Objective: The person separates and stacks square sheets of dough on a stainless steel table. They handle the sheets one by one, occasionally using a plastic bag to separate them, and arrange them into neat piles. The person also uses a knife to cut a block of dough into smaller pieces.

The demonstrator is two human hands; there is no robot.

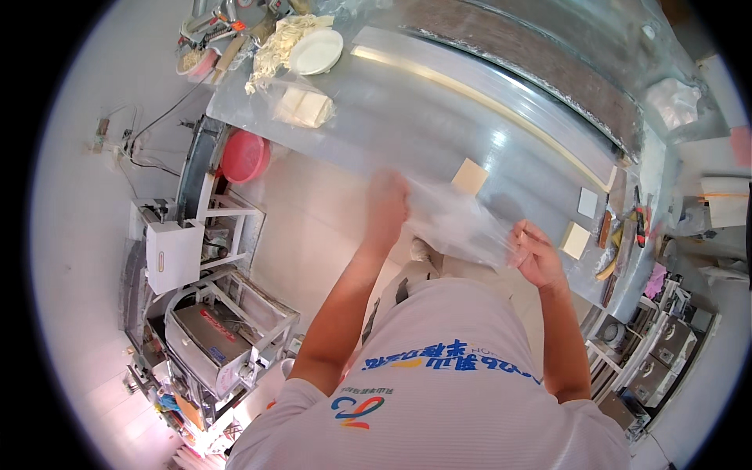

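Note:
A clear, thin plastic bag (450,223) is stretched between my two hands in front of my body, at the table's near edge. My left hand (388,205), smeared by motion, is closed in a fist around the bag's left end. At the other end my right hand (539,254) pinches the plastic between thumb and fingers. Just beyond the bag, a tan rectangular piece (470,177) lies on the metal table (392,117), partly behind the plastic. A pale cream block (575,240) rests to the right of my right hand.
A long pale strip (486,102) runs along the table's far side. At the far left are a white bowl (316,52), a heap of dough strips (283,43) and a bagged pale block (304,106). A red basin (245,157) stands below the left edge. Tools (640,215) lie right.

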